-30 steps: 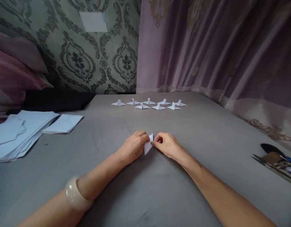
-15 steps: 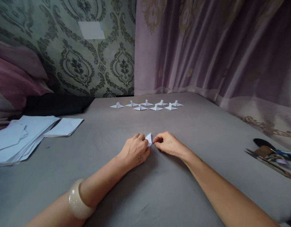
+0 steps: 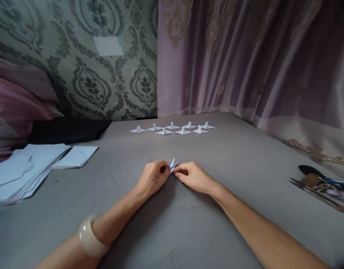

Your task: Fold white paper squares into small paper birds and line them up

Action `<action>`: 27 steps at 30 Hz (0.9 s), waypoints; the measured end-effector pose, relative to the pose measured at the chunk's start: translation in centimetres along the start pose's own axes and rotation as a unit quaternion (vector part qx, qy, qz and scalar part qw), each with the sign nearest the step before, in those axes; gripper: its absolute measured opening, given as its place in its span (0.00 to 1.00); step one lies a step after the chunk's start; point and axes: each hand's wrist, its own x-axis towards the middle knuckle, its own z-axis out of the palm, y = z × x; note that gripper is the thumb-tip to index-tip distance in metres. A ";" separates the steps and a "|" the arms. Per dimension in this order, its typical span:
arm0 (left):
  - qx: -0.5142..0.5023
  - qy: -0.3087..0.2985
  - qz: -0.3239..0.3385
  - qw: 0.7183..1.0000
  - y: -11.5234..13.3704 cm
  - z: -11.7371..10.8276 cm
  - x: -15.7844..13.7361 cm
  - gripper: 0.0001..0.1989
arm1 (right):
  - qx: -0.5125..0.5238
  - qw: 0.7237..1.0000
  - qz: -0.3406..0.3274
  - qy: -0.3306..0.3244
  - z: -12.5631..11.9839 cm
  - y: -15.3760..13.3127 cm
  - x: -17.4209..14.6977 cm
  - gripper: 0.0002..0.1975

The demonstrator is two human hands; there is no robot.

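A small white paper crane (image 3: 172, 166), partly folded with narrow points sticking up, is held between my two hands just above the grey sheet. My left hand (image 3: 155, 177), a pale bangle on its wrist, pinches the crane's left side between thumb and fingers. From the right, my right hand (image 3: 194, 177) closes thumb and fingertips on its other side. The fingertips cover the crane's lower part. Beyond the hands, several finished-looking paper cranes (image 3: 183, 131) with spread wings stand in two rows.
Left lie a stack of white paper sheets (image 3: 46, 158) and a smaller pile of square paper (image 3: 77, 156). A black cloth (image 3: 68, 129) and pink pillow (image 3: 18, 97) are behind them. Scissors (image 3: 317, 194) and other small tools lie at right. A curtain (image 3: 216, 67) hangs behind.
My right hand has moved left and now grips the paper crane, which it was just beside before. The crane's points have spread apart, and my left hand has turned and shifted left.
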 end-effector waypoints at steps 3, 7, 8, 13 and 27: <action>-0.125 -0.025 -0.021 0.992 0.1 -0.3 0.0 0.16 | 0.001 0.997 -0.053 0.060 0.8 -0.2 0.0 0.13; -0.262 -0.066 -0.067 0.960 1.1 -0.8 -0.1 0.20 | -0.041 0.989 -0.084 0.113 1.1 -0.4 0.0 0.11; -0.285 -0.061 -0.084 0.953 1.4 -0.9 -0.1 0.18 | -0.050 0.988 -0.087 0.117 1.0 -0.4 -0.1 0.11; -0.410 -0.021 -0.197 0.890 1.7 -0.9 -0.1 0.17 | -0.034 0.977 -0.059 0.200 0.7 -0.7 0.1 0.08; -0.211 -0.035 -0.143 0.966 0.8 -0.4 0.0 0.15 | 0.154 0.972 0.106 0.139 0.9 0.7 0.9 0.13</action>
